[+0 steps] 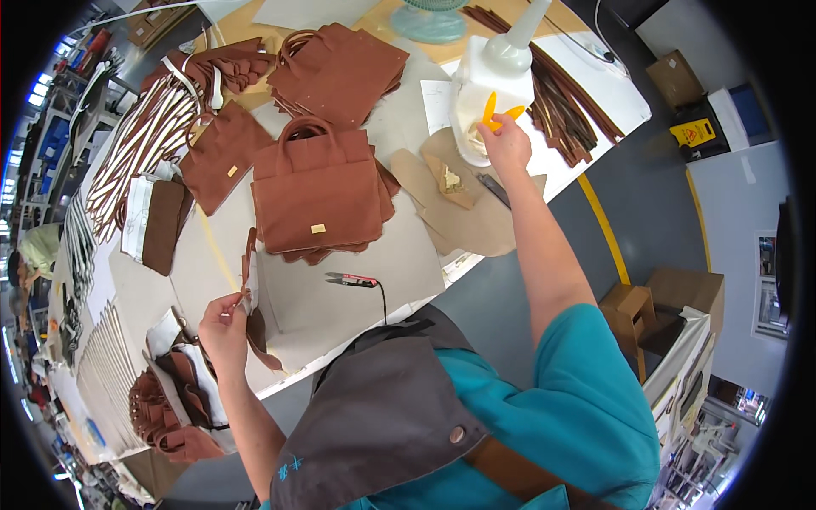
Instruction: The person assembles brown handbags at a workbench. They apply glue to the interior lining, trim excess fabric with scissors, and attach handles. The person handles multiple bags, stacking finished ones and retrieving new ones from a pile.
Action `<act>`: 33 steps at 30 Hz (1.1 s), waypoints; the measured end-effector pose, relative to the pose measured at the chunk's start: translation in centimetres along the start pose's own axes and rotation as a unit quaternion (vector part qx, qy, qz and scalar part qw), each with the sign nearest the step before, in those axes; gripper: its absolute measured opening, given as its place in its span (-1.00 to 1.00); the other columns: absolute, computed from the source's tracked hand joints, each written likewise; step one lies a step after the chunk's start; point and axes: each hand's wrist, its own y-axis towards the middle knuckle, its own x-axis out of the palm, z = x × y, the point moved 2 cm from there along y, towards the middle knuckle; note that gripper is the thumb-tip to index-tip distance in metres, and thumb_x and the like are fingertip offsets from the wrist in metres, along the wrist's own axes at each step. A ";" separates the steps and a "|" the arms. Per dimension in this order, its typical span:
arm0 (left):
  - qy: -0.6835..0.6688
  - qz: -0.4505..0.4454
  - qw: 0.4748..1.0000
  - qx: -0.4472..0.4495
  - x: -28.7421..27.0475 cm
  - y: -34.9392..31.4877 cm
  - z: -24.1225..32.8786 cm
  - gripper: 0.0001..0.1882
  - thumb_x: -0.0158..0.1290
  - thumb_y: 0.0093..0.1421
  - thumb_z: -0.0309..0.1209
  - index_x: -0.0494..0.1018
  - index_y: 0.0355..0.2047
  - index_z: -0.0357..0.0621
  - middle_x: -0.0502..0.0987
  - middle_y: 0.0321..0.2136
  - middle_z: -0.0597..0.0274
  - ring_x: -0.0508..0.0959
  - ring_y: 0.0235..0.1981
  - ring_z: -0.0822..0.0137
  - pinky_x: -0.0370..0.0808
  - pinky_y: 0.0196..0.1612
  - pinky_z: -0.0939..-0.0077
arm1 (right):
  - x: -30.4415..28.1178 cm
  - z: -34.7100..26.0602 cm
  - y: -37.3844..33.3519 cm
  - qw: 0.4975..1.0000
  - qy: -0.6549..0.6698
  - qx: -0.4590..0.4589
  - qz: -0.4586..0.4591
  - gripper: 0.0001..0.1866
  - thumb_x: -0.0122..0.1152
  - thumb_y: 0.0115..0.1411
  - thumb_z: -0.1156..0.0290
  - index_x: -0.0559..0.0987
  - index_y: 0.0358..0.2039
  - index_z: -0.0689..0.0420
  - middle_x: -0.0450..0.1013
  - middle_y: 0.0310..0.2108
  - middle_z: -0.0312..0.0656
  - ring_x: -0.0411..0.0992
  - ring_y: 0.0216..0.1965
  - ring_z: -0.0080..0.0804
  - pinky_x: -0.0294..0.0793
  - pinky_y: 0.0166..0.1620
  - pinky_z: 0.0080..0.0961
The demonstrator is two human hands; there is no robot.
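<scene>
My left hand [223,331] pinches a narrow brown leather strip [249,263] at the table's near left edge. Out to the right, my right hand [508,146] is closed at a yellow pointed plastic tool [515,112]; a second yellow point [490,107] stands beside it. Both are over the opening of a white plastic container [463,115] with pale stuff inside. How my fingers grip the tool is partly hidden. Between my hands lie thread snips [352,280] with a dark cord. Beyond them is a stack of brown leather bag panels with handles [316,204].
More brown bag panels [340,72] and one with a handle [223,161] lie farther back. Beige sheets [476,223] with a pale lump sit by the container. Dark strips [557,102] lie far right; white-edged strips [140,161] and brown pieces [174,416] are left.
</scene>
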 end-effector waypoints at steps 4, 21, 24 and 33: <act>-0.001 0.003 1.000 -0.006 -0.3 -0.3 -0.3 -0.83 0.09 0.11 -0.54 0.59 -0.28 -0.26 0.51 -0.56 0.34 0.41 -0.56 0.56 0.38 -0.46 0.63 | 0.2 0.1 0.6 0.998 0.001 -0.014 -0.055 -0.68 0.31 0.09 0.11 0.61 -0.20 -0.02 0.60 -0.40 -0.27 0.55 -0.30 -0.29 0.51 -0.21 -0.35; -0.003 -0.014 1.000 -0.018 -0.2 0.5 -0.2 -0.84 0.08 0.12 -0.53 0.59 -0.29 -0.24 0.50 -0.56 0.35 0.40 -0.57 0.56 0.37 -0.47 0.61 | -0.6 2.5 -1.6 0.976 0.189 -0.103 -0.024 -0.83 0.26 0.15 0.56 0.62 -0.22 0.16 0.57 -0.30 -0.26 0.53 -0.34 -0.57 0.50 -0.21 -0.62; 0.011 -0.018 1.000 0.005 0.0 0.7 -0.5 -0.84 0.08 0.12 -0.53 0.58 -0.28 -0.25 0.50 -0.55 0.35 0.40 -0.57 0.55 0.37 -0.47 0.62 | -0.9 4.2 -3.3 0.949 0.263 -0.176 -0.008 -0.88 0.26 0.16 0.52 0.64 -0.26 0.10 0.59 -0.36 -0.18 0.55 -0.36 -0.46 0.51 -0.25 -0.58; -0.016 -0.030 0.999 0.005 0.2 1.2 -0.6 -0.84 0.07 0.12 -0.54 0.58 -0.28 -0.25 0.49 -0.56 0.35 0.39 -0.59 0.56 0.36 -0.48 0.63 | -1.1 3.0 -0.9 0.892 0.438 -0.109 0.006 -0.83 0.27 0.16 0.51 0.61 -0.21 0.20 0.59 -0.39 -0.25 0.51 -0.42 -0.58 0.49 -0.26 -0.64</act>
